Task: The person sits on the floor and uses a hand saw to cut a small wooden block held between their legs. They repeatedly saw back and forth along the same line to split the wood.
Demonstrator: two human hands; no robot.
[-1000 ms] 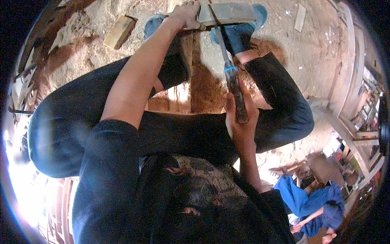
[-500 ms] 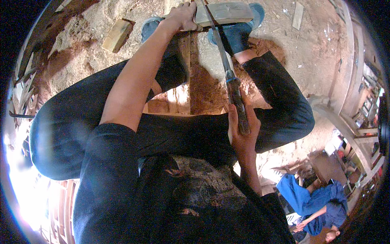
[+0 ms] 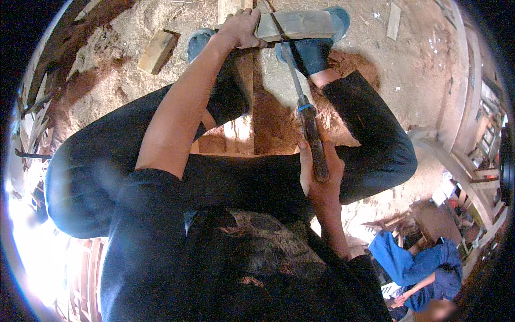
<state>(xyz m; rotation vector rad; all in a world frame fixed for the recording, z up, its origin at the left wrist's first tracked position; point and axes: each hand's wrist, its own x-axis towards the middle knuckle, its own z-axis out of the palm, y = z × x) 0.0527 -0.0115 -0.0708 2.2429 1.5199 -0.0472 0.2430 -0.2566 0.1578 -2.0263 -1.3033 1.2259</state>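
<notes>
A pale wooden block (image 3: pixel 308 26) lies crosswise at the top, between my two dark-shod feet. My left hand (image 3: pixel 240 29) grips its left end, thumb on the near side and fingers over the top. My right hand (image 3: pixel 323 174) is closed round the dark straight handle of a saw (image 3: pixel 293 72), which has a blue ring where the blade begins. The narrow blade, seen almost edge-on, slants up and leftward across the block, just right of my left hand. How deep it sits in the wood cannot be made out.
Under the block runs a long timber (image 3: pixel 244 80) toward me. A short wood offcut (image 3: pixel 156 52) lies on the dusty ground at left, a thin strip (image 3: pixel 394 21) at upper right. Another person in blue (image 3: pixel 413 265) sits at lower right, near stacked wooden frames.
The whole view has shifted slightly, with the block sitting a little lower in it. Both hands keep their holds, and the saw has moved very little against the block.
</notes>
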